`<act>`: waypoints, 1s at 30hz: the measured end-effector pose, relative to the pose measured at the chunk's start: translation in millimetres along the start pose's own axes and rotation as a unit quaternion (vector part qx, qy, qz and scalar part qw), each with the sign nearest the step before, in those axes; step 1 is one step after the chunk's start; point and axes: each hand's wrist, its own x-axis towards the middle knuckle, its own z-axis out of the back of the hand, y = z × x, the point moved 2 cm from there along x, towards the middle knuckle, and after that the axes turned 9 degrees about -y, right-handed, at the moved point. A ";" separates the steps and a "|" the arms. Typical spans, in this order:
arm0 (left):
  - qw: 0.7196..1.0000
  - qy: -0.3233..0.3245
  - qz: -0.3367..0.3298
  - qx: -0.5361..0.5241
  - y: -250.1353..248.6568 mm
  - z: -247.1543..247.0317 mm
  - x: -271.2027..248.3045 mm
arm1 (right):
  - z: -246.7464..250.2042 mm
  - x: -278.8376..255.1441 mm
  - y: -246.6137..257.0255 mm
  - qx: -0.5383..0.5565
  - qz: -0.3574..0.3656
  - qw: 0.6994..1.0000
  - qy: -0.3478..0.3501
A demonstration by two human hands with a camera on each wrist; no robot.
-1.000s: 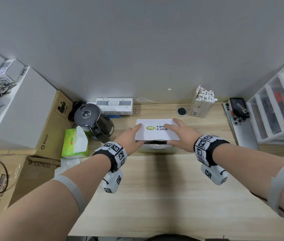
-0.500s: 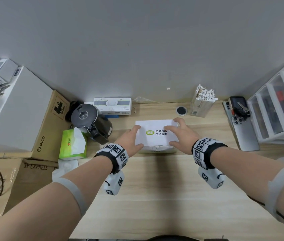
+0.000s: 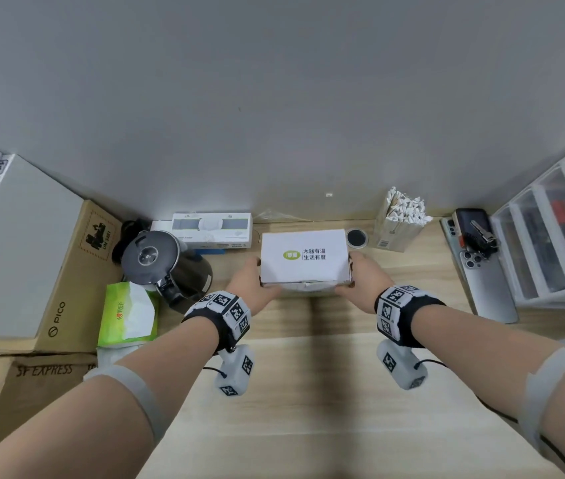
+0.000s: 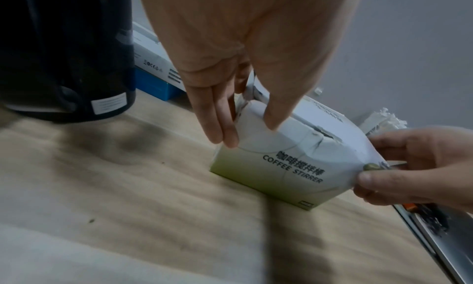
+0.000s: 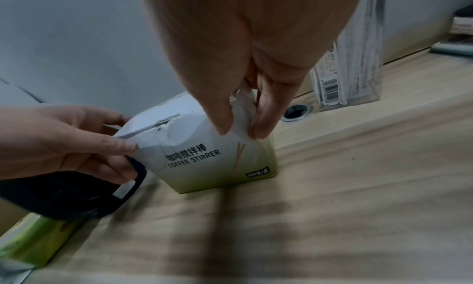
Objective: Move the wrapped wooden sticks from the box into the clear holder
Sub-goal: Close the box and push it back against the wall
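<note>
A white and green box (image 3: 305, 257) marked COFFEE STIRRER (image 4: 281, 167) (image 5: 212, 156) stands shut on the wooden desk, near the back. My left hand (image 3: 260, 276) (image 4: 250, 134) pinches its front left corner, thumb on the front face and fingers on the side. The box's front right corner is pinched the same way by my right hand (image 3: 350, 274) (image 5: 238, 130). The clear holder (image 3: 398, 233) (image 5: 350, 65) stands to the right of the box against the wall, packed with wrapped wooden sticks (image 3: 407, 205). No sticks show inside the box.
A black kettle (image 3: 163, 264) and a green tissue pack (image 3: 125, 312) stand left of the box, a flat white carton (image 3: 212, 229) behind. A cable hole (image 3: 357, 237), phones with keys (image 3: 478, 257) and plastic drawers (image 3: 557, 236) lie to the right. Cardboard boxes (image 3: 67, 271) line the left.
Both hands have slid off the top of the lid to the box's front corners and now pinch them. The box sits slightly farther back.
</note>
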 end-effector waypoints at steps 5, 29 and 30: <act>0.999 -0.049 -0.016 -0.010 -20.4 -1.2 30.0 | 9.3 33.9 5.4 -0.004 0.005 0.999 -0.031; 0.995 -0.035 0.081 -0.038 -20.7 -35.0 56.1 | 61.1 59.4 -47.3 0.230 -0.373 0.877 -0.197; 0.995 -0.032 0.084 -0.034 -20.8 -35.6 56.4 | 62.5 60.9 -49.4 0.234 -0.372 0.877 -0.195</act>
